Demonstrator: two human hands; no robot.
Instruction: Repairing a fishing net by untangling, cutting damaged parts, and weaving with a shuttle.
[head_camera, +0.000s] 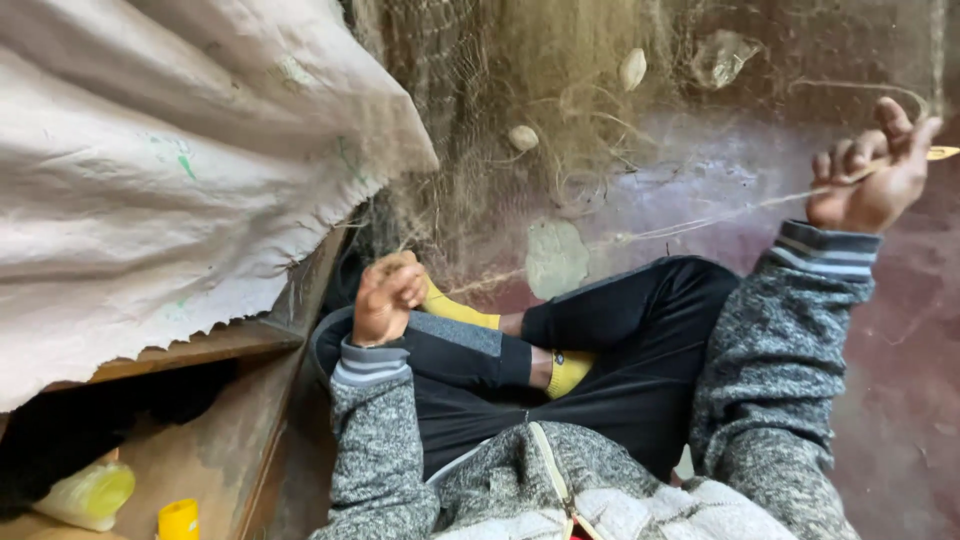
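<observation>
You sit on a reddish, worn concrete floor (900, 380), where a fine tan fishing net (560, 190) with pale oval floats spreads ahead of your crossed legs. To your left, a low brown wooden shelf (215, 450) carries a yellowish plastic bottle (90, 495) and a small yellow cap-shaped container (178, 520).

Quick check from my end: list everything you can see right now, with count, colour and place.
Net: one, tan mesh, hanging centre top.
Floats: about three, pale, on the net.
Thread: one, pale, stretched from net to right hand.
Needle: one, tan, in right hand.
Sheet: one, whitish, draped upper left.
Shelf: one, wooden, left.
Bottle: one, yellowish, lower left.
Cap: one, yellow, lower left.
Left hand: pinching the net.
Right hand: raised, gripping the needle.
</observation>
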